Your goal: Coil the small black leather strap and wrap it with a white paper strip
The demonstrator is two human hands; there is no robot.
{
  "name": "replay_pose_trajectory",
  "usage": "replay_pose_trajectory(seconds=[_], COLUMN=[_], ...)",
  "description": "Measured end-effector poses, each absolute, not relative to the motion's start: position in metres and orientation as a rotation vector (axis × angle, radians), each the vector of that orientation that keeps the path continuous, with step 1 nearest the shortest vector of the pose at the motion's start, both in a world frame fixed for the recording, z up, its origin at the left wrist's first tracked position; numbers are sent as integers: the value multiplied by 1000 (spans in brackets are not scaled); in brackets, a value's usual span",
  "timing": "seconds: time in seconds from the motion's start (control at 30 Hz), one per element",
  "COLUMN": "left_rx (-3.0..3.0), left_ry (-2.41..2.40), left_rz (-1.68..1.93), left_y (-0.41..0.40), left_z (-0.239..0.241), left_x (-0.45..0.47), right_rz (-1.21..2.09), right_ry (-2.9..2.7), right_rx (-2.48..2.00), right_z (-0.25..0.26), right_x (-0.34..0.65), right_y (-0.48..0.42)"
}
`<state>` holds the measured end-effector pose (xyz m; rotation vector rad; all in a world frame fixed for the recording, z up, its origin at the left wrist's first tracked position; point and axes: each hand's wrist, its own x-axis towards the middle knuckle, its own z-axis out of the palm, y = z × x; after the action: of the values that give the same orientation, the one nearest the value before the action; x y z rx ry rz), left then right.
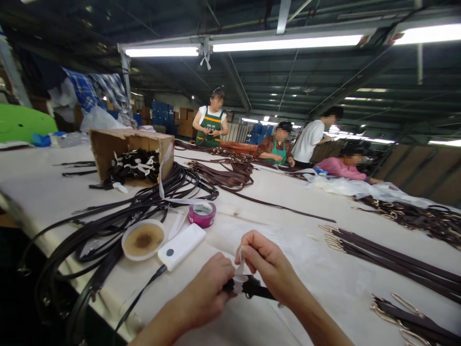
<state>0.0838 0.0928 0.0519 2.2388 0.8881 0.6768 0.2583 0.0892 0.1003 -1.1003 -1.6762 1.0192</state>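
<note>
Low in the middle of the view, my left hand grips the end of a black strap that lies on the white table. My right hand pinches a strip of white tape that rises from the strap end, where white tape is wound around it. The two hands almost touch. The rest of the strap runs under my right wrist and is hidden.
A white power bank, a round dish and a purple tape roll sit just beyond my hands. Black straps pile at the left, brown buckled straps at the right. A cardboard box lies behind. Several people work at the far end.
</note>
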Motion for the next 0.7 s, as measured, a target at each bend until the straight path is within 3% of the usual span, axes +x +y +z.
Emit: replay_pose_trajectory(seconds=[0.17, 0.37, 0.53, 0.7], left_rx=[2010, 1741, 1903, 1790], left_ry=[963, 730, 510, 697], left_rz=[628, 957, 864, 716], left_y=[79, 70, 68, 59], left_z=[103, 84, 91, 111], left_x=[72, 74, 62, 63], right_rz=[1076, 1461, 1643, 1665], right_ry=[-1536, -967, -824, -825], right_rx=[-992, -767, -760, -774], right_z=[127, 120, 129, 148], right_x=[255, 242, 235, 234], right_y=[86, 79, 71, 59])
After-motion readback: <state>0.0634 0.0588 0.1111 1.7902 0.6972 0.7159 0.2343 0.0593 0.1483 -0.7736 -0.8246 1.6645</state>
